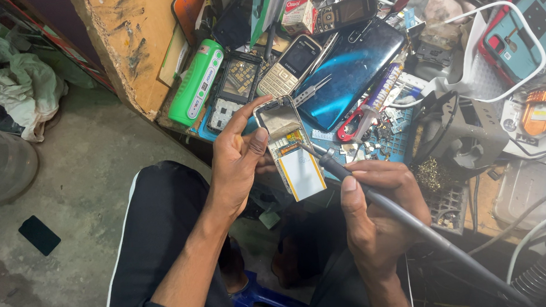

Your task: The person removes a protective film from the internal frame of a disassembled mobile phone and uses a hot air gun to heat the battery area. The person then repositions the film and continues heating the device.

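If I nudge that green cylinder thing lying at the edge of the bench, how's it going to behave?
The green cylinder would probably roll, being round and lying on its side. Its glossy shell looks slippery. It lies near the bench edge, so a push might send it off.

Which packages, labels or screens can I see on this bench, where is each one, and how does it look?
Small carton: top centre, red and white box.
Green cylinder: left bench edge, pale label strip along it.
Gold keypad phone: above the left hand, dark blank screen.
Blue smartphone: centre, glossy, lying flat.
Opened phone: held in left hand; the right hand holds a soldering iron to it.
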